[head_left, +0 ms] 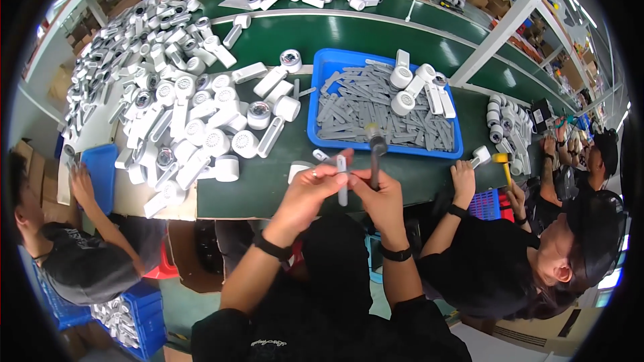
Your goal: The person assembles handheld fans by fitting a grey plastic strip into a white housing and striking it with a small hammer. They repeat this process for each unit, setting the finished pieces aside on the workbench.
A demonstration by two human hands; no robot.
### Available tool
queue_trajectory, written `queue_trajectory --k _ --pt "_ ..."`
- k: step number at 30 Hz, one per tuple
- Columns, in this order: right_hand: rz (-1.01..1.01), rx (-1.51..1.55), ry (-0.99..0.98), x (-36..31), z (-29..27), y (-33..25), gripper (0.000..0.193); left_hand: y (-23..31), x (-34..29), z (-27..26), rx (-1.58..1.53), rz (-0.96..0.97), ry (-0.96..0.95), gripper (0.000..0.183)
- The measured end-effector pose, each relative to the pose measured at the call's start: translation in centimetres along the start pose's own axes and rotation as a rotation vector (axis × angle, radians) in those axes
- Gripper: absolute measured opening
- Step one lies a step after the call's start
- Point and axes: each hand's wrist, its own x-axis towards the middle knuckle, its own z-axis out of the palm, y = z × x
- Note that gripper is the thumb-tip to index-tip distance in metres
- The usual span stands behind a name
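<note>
My left hand (303, 196) is closed, pinching a slim light-grey strip (343, 182) upright between thumb and fingers. My right hand (382, 202) is closed too; its fingertips touch the strip's side while it grips the dark handle of a small mallet (378, 145). The mallet's head points away from me, over the near rim of a blue tray (386, 151). That tray holds a heap of similar grey strips (355, 104). Just beyond my left fingers lies a white part (298, 170), partly hidden by them.
White fan-shaped parts with round heads (216, 142) pile up at the left. Several more (403, 79) rest on the tray's right side. A co-worker's hand (463, 181) is close at my right, near a yellow-handled hammer (504, 166). Another person's hand (82, 184) is at far left.
</note>
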Motion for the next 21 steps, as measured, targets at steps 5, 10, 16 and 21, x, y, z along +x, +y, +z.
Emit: queue_trajectory --k 5,10,16,21 --pt "-0.044 -0.022 0.055 -1.8 0.3 -1.5 0.028 -0.1 0.2 2.0 -0.021 0.099 0.339 0.027" --pt "-0.025 0.020 0.090 -2.3 0.4 -0.7 0.021 -0.7 -0.5 3.3 0.116 0.162 0.362 0.024" --pt "-0.378 -0.077 0.136 -0.9 -0.3 0.2 0.012 0.1 -1.2 2.3 0.220 0.258 0.286 0.023" --pt "-0.051 -0.026 0.066 -0.9 -3.5 -0.3 0.016 4.1 -3.0 -3.6 0.505 0.406 0.383 0.060"
